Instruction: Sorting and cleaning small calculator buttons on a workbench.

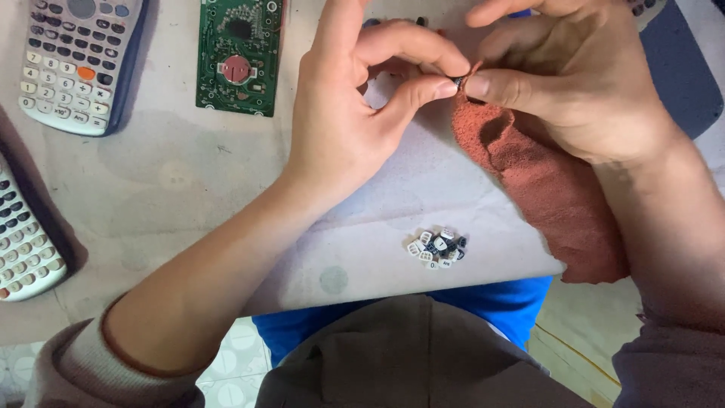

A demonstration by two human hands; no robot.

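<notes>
My left hand [362,98] pinches a tiny dark key cap [458,78] between thumb and forefinger. My right hand [574,75] meets it there, gripping a rust-red cloth [551,189] that hangs down over the table's front edge. The thumb and forefinger of my right hand press the cloth against the small piece. A little heap of loose white and dark calculator keys [436,248] lies on the table below my hands.
A green circuit board [240,53] with a round coin cell lies at the top. A grey calculator [75,60] sits top left, another calculator [23,242] at the left edge. The table's front edge [393,298] runs just above my lap.
</notes>
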